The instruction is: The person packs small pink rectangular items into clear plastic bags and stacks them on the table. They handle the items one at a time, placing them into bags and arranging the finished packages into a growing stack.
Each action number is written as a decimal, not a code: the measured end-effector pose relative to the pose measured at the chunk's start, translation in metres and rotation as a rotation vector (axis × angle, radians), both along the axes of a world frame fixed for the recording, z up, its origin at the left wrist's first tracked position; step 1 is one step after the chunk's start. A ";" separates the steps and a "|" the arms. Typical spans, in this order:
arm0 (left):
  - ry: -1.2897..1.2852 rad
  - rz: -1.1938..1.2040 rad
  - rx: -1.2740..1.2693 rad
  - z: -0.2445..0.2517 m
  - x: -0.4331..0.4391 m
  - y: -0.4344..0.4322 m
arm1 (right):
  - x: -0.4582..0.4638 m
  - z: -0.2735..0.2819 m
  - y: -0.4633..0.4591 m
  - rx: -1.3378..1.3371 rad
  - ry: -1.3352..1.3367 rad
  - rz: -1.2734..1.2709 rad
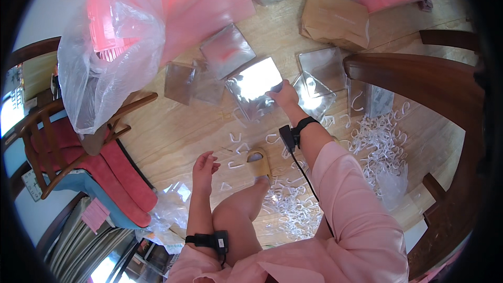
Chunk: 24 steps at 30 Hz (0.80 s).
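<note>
My right hand (pixel 286 95) grips the right edge of a shiny stack of clear plastic sleeves (pixel 251 80) lying on the floor, the thumb over its top. Glare whitens most of that stack. My left hand (pixel 205 168) hangs above the floor with loosely bent fingers and holds nothing. Behind the gripped stack is another clear stack (pixel 228 51). Two thinner clear packets (pixel 179 82) lie to its left, overlapping. To the right of my right hand are more clear packets (pixel 323 65), one partly covering another.
Curled white strips (pixel 379 137) are heaped at right, with another heap (pixel 296 208) near my slippered foot (pixel 259 165). A brown paper bag (pixel 336 17), pink sheet-wrapped bulk (pixel 208 8) and a clear plastic bag (pixel 133 47) stand beyond. Wooden furniture (pixel 412 74) borders the right, a red-cushioned chair (pixel 122 177) the left.
</note>
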<state>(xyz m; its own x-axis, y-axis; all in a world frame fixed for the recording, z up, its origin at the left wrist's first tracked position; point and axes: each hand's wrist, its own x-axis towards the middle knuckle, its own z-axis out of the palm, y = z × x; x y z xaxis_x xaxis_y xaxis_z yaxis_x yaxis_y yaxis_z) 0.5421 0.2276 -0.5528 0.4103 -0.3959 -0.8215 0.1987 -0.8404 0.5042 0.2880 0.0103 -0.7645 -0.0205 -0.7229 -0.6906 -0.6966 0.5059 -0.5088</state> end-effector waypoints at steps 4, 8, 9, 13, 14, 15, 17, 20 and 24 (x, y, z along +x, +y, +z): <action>-0.021 0.033 0.018 0.002 0.002 0.001 | 0.002 0.021 0.015 -0.213 -0.003 -0.051; -0.020 -0.086 -0.058 0.030 -0.017 -0.002 | 0.001 0.091 0.023 -0.296 -0.157 -0.096; -0.054 -0.124 -0.063 0.042 -0.025 -0.006 | 0.001 0.119 0.026 -0.302 -0.111 -0.078; -0.274 -0.416 -0.217 0.121 -0.045 -0.042 | -0.012 0.251 0.033 -0.429 -0.135 0.012; -0.267 -0.450 -0.234 0.145 -0.055 -0.054 | -0.016 0.289 0.039 -0.422 -0.119 0.010; -0.259 -0.476 -0.265 0.170 -0.064 -0.067 | -0.017 0.326 0.045 -0.440 -0.124 0.001; -0.134 -0.525 -0.404 0.229 -0.083 -0.090 | -0.018 0.401 0.058 -0.505 -0.154 0.022; 0.155 -0.721 -0.625 0.331 -0.119 -0.113 | -0.025 0.515 0.077 -0.424 -0.217 -0.027; 0.262 -1.108 -0.937 0.476 -0.147 -0.110 | -0.056 0.677 0.087 -0.235 -0.588 -0.531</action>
<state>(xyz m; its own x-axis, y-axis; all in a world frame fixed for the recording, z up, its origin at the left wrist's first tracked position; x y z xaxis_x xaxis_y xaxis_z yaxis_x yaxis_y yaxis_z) 0.3951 0.1180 -0.0768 -0.5665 -0.8184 -0.0959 -0.1443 -0.0160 0.9894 0.2320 0.0976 -0.0874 -0.0827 -0.8457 -0.5272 0.0182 0.5277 -0.8493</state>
